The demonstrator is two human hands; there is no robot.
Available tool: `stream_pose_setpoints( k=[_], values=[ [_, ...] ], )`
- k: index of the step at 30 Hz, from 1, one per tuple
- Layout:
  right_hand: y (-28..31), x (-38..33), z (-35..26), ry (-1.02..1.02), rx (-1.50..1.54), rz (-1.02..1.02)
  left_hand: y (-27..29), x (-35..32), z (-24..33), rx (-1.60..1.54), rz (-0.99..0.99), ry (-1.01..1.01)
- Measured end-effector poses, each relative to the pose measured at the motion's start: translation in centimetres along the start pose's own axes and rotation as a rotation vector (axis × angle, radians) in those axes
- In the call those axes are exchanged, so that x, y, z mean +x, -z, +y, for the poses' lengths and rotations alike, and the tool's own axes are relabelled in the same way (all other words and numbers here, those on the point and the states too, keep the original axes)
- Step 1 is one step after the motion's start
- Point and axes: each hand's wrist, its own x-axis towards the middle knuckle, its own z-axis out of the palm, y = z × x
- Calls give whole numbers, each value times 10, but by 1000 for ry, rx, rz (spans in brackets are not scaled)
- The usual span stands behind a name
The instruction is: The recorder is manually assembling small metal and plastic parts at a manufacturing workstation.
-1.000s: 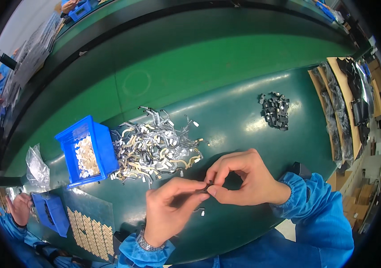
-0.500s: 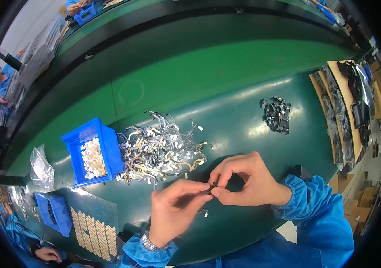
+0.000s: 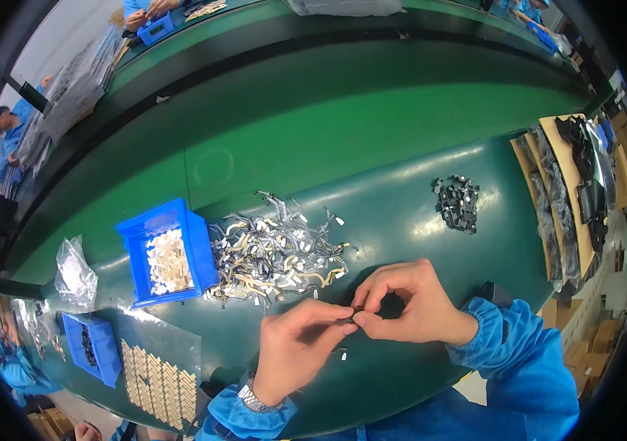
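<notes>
Hands (image 3: pixel 287 353) (image 3: pixel 420 305) pinch a dark part (image 3: pixel 356 311); one blue bin (image 3: pixel 202 253) holds pale pieces (image 3: pixel 169 262).

Left hand (image 3: pixel 293 345) and right hand (image 3: pixel 415 303) pinching small dark part (image 3: pixel 356 312), cable pile (image 3: pixel 278 253) beyond

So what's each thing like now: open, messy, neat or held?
Dark part: held in fingertips
Left hand: pinching it
Right hand: pinching it too
Big bin: open, pale bits inside
Small bin: open, black bits inside
Cables: loosely heaped
Black parts: piled loosely
Clear bag: crumpled
Tan pieces: in rows
</notes>
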Motion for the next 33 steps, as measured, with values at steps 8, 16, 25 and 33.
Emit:
stream_pose_setpoints(
  k=[8, 16, 25, 33],
  values=[
    [2, -4, 3, -131, 94, -13, 4, 1, 4, -36, -70, -35],
    [4, -4, 1, -154, 461, -171, 3, 0, -1, -316, -95, -68],
    [3, -7, 13, -231, 644, -265, 7, 8, -3, -81, -75, -269],
    [2, -7, 12, -240, 593, -206, 4, 6, -1, -26, -41, -273]
  ],
)
